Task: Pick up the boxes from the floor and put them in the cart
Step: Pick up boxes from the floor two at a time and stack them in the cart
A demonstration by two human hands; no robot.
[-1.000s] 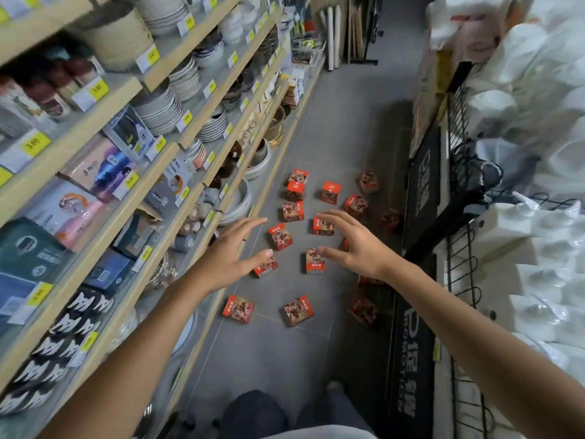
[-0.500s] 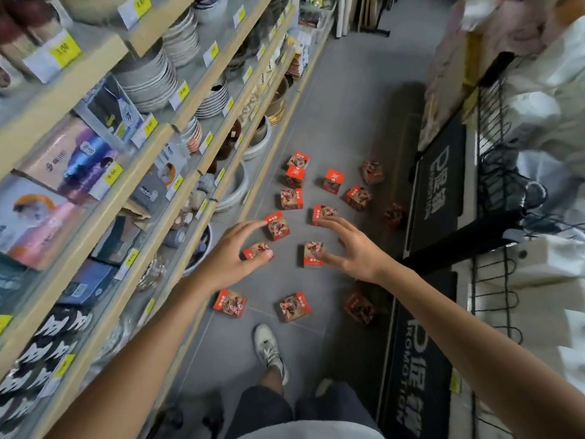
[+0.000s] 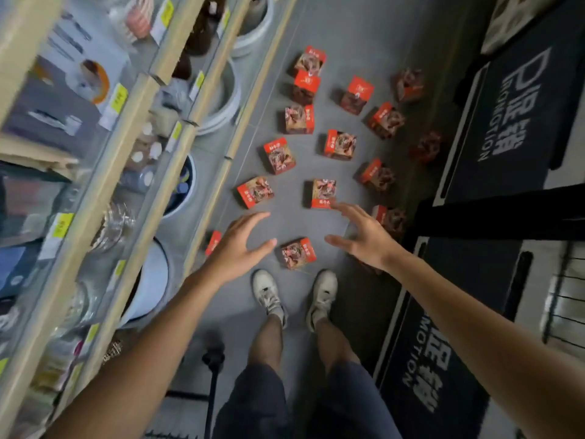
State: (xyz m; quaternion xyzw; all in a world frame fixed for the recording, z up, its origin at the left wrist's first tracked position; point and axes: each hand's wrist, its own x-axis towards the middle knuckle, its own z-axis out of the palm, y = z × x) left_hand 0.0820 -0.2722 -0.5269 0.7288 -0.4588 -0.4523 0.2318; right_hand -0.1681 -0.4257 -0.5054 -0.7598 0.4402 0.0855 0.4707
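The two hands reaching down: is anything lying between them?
In the head view, one red box lies on the grey floor between the left hand and right hand.

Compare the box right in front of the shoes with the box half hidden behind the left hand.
The box in front of the shoes lies in full view between the two hands, its pictured face showing; the box behind the left hand shows only a red edge. The first lies in the open aisle; the second lies close to the shelf base. Neither hand, left hand or right hand, holds either. Both share red packaging.
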